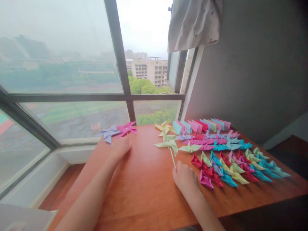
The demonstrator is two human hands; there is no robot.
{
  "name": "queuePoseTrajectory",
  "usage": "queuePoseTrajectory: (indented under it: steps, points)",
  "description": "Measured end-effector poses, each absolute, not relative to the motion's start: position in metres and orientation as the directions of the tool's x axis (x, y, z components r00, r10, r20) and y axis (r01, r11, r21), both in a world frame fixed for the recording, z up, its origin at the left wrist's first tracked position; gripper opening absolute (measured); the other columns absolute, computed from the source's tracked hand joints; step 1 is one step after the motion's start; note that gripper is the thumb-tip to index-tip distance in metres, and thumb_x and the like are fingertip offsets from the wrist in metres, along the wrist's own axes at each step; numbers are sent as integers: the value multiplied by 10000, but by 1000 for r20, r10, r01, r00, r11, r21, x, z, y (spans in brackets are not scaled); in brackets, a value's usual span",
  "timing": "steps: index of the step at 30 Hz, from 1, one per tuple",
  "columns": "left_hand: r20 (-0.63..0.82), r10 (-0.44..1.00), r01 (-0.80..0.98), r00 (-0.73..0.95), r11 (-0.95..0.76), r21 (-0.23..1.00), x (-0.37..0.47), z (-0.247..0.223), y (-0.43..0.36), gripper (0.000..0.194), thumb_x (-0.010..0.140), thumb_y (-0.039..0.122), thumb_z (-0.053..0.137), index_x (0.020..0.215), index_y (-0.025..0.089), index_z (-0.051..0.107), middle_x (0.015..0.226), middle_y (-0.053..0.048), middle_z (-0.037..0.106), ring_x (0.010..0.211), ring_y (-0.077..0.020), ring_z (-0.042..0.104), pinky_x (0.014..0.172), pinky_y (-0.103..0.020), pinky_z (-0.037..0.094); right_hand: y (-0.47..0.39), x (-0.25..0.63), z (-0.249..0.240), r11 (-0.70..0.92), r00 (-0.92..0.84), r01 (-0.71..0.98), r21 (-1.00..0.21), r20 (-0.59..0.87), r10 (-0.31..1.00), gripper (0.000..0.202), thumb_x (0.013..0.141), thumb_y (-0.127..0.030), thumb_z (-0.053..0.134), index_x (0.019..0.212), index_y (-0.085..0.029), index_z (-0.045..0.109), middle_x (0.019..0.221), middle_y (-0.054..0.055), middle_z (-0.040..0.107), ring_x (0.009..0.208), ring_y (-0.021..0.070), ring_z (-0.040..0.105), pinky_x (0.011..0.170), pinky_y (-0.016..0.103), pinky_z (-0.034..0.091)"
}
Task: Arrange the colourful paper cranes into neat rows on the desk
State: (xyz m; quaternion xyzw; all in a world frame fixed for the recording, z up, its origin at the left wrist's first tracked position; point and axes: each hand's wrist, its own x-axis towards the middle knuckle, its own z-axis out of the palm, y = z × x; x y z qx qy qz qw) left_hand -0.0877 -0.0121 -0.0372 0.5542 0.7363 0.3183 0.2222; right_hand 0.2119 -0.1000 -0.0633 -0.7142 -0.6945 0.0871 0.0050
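Observation:
My left hand (122, 148) is over the far left part of the table, its fingers closed around the thin stick of a pink paper pinwheel (126, 129). Right beside that one is a lavender pinwheel (110, 132); whether its stick is also in this hand is hidden. In my right hand (186, 176), closed in a pinch, is the lower end of the pale stick of a light green pinwheel (168, 144). Just behind the green blades a yellow pinwheel (165, 127) shows, partly covered.
Folded paper boats (227, 170) in several colours fill the right side of the wooden table (141, 192). Behind them are rows of paper cranes (204, 142) and standing folded papers (202, 126). Windows (62, 64) line the far and left sides; a curtain (194, 25) hangs above.

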Motion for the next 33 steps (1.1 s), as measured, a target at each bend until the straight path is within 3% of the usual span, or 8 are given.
queuePoseTrajectory:
  steps: [7, 12, 17, 28, 33]
  points:
    - [141, 969, 775, -203, 71, 628, -52, -27, -42, 265, 728, 274, 601, 504, 203, 478, 544, -21, 527, 645, -209, 526, 597, -276, 265, -99, 215, -72, -40, 31, 985, -169, -51, 998, 158, 911, -239, 477, 880, -185, 622, 805, 100, 713, 754, 247, 701, 591, 274, 392]
    - [111, 993, 690, -26, -63, 721, 0, -36, -72, 265, 750, 324, 604, 524, 194, 561, 498, 13, 530, 531, -151, 475, 546, -257, 264, -106, 212, -75, 11, 12, 981, -192, 117, 993, 130, 916, -242, 498, 836, -198, 591, 761, 40, 693, 661, 173, 666, 534, 247, 287]
    - [92, 993, 518, 78, -119, 847, 40, -49, -89, 322, 789, 441, 602, 613, 175, 649, 572, -12, 635, 562, -155, 538, 542, -238, 352, -118, 194, -72, 175, -109, 959, -224, 278, 954, 141, 925, -209, 492, 808, -197, 570, 718, 18, 657, 642, 142, 637, 534, 250, 276]
    - [62, 995, 398, -78, -25, 917, 19, -70, -111, 375, 768, 493, 627, 568, 182, 568, 522, 10, 551, 526, -143, 502, 527, -236, 351, -136, 157, -71, 406, -314, 874, -267, 327, 891, 138, 908, -132, 481, 861, -208, 586, 754, 17, 662, 711, 146, 644, 591, 237, 332]
    - [47, 982, 436, -184, 39, 899, -13, -64, -124, 398, 742, 521, 627, 542, 180, 583, 520, 1, 565, 538, -157, 510, 538, -241, 367, -141, 147, -72, 502, -416, 794, -343, 296, 860, 116, 936, -221, 490, 876, -210, 589, 787, 17, 673, 729, 145, 644, 618, 221, 354]
